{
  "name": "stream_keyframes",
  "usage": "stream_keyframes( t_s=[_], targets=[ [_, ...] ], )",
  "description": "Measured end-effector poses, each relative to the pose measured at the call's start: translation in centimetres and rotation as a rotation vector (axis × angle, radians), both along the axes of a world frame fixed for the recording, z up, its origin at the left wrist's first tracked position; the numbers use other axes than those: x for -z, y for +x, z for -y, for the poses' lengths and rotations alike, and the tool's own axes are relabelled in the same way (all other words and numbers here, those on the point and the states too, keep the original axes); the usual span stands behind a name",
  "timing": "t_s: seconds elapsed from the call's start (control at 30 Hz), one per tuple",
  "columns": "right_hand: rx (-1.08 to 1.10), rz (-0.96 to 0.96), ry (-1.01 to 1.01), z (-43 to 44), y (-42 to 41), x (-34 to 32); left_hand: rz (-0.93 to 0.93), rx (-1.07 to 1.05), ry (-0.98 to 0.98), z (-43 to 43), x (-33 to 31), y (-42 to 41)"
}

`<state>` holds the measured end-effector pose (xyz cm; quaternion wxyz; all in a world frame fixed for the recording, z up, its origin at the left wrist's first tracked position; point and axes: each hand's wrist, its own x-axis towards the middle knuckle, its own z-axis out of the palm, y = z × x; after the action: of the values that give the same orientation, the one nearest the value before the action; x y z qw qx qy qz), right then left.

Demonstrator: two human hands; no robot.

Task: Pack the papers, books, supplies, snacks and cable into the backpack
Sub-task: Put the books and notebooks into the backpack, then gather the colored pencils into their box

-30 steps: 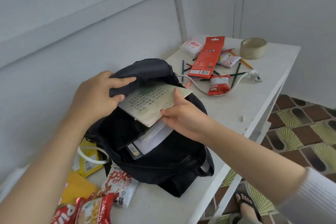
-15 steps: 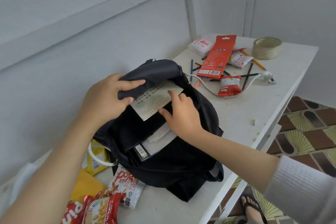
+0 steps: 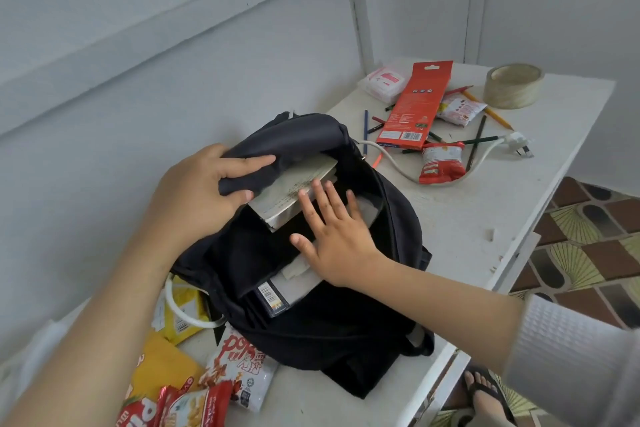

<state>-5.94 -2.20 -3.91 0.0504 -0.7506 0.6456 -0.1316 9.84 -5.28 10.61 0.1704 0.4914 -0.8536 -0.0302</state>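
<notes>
White table [image 3: 485, 218], backpack [image 3: 346, 322] near front edge

book [image 3: 294, 191]: far end hidden under the flap of the backpack [image 3: 311, 340]; cover print too small to read.
left hand [image 3: 204, 191]: some fingers lost in the flap's fold.
right hand [image 3: 332, 229]: palm covers the white papers [image 3: 294, 272] beneath it.
barcoded book [image 3: 273, 298]: one corner shows, the rest is inside the backpack.
cable [image 3: 516, 144]: near end runs out of sight behind the backpack; cannot tell if the white loop [image 3: 173, 308] at the left belongs to it.
snack packets [image 3: 180, 406]: cut off by the bottom edge, names incomplete.
red box [image 3: 412, 107]: small print illegible; hides parts of the pencils [image 3: 479, 135].
sandalled foot [image 3: 485, 392]: heel cut by the bottom edge.
</notes>
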Motion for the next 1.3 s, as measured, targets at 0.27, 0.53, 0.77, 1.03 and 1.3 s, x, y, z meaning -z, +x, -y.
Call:
stream_keyframes(
  t_s=[0.27, 0.53, 0.77, 1.03, 1.3],
  targets=[
    [0.0, -0.105, 0.041, 1.6, 0.0, -0.9, -0.014, 0.001, 0.007, -0.3, 0.0, 0.0],
    [-0.136, 0.069, 0.12, 0.7, -2.2, -2.8, -0.004, -0.001, 0.098, -0.8, 1.2, -0.5],
    [-0.245, 0.308, 0.193, -2.4, -8.4, -4.3, 0.001, -0.002, 0.163, -1.1, 3.4, -2.0],
    [-0.023, 0.763, -0.082, -1.1, -17.6, -4.7, -0.551, 0.091, 0.121, -0.2, 4.4, -10.2],
    [0.232, 0.682, -0.08, 7.8, -28.3, -4.1, -0.45, 0.041, 0.138, 5.2, 5.6, -22.3]
  ],
)
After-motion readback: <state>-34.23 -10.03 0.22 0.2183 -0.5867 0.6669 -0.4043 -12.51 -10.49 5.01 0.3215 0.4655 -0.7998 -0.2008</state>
